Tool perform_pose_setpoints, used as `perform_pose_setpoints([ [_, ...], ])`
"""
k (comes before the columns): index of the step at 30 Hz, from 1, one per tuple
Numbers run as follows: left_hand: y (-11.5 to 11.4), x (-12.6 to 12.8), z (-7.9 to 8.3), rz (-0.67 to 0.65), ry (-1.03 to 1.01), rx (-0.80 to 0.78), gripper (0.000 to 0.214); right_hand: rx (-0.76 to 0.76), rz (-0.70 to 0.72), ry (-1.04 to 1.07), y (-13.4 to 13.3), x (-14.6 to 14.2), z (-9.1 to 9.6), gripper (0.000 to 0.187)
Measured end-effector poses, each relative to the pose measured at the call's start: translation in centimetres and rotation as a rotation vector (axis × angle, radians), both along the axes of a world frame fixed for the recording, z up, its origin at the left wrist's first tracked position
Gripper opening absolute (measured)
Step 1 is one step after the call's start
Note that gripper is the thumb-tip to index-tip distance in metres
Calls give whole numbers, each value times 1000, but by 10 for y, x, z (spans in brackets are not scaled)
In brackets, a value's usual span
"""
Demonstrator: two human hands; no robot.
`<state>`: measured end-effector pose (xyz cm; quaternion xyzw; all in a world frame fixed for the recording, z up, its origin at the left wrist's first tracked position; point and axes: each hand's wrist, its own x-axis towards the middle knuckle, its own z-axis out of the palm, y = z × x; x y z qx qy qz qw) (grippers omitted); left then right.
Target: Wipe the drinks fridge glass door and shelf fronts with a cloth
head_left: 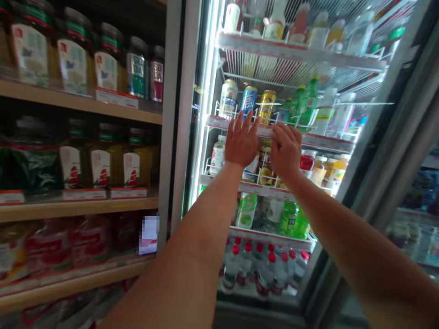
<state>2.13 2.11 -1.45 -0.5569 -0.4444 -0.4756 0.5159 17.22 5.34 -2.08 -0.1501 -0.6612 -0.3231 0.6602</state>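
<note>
Both my arms reach toward a lit drinks cooler. My left hand (243,141) has its fingers spread, at the front rail of the can shelf (318,139), just below a blue can (248,98). Beside it, to the right, my right hand (285,145) is closed with fingers curled at the same rail, under a gold can (267,106). Whatever its fingers hold, if anything, is hidden. A white can (228,98) stands left of the blue one, and green bottles (309,101) stand to the right. My hands partly cover bottles on the shelf below.
Left of the cooler, wooden shelves (82,104) carry large bottles and soda cans (137,67). A metal door frame (370,137) slants along the cooler's right side. Red-capped bottles (264,267) fill the cooler's bottom, and more bottles (320,29) stand on its upper shelf.
</note>
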Motion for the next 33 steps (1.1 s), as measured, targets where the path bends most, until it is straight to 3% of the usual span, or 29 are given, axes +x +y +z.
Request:
perform_pose_setpoints([
  [2,1,-1,0,-30,-7,6,53,26,8,20,0,-4,-12,37],
  [5,3,-1,1,-60,-17,12,52,50,3,-143,-1,-3,-35,40],
  [8,4,-1,2,-79,-20,24,52,56,-2,-293,0,10,-37,39],
  [12,4,-1,2,-94,-12,47,53,55,-10,-136,9,35,-27,36],
  [15,4,-1,2,-93,-2,49,54,69,-24,-53,14,56,-45,39],
  [18,3,0,2,-96,-17,37,54,93,-71,-294,14,78,-67,43],
  [21,1,0,3,-111,-39,7,55,79,-131,-447,15,98,-63,42],
  [24,1,0,3,-119,-31,10,55,67,-148,-221,19,110,-47,37],
  [27,3,0,3,-105,-6,58,53,69,-106,10,22,112,-51,37],
  [30,4,-1,2,-107,-4,83,52,44,-89,-58,19,109,-68,38],
  [33,4,-2,2,-128,-13,73,54,22,-91,-139,15,104,-68,36],
])
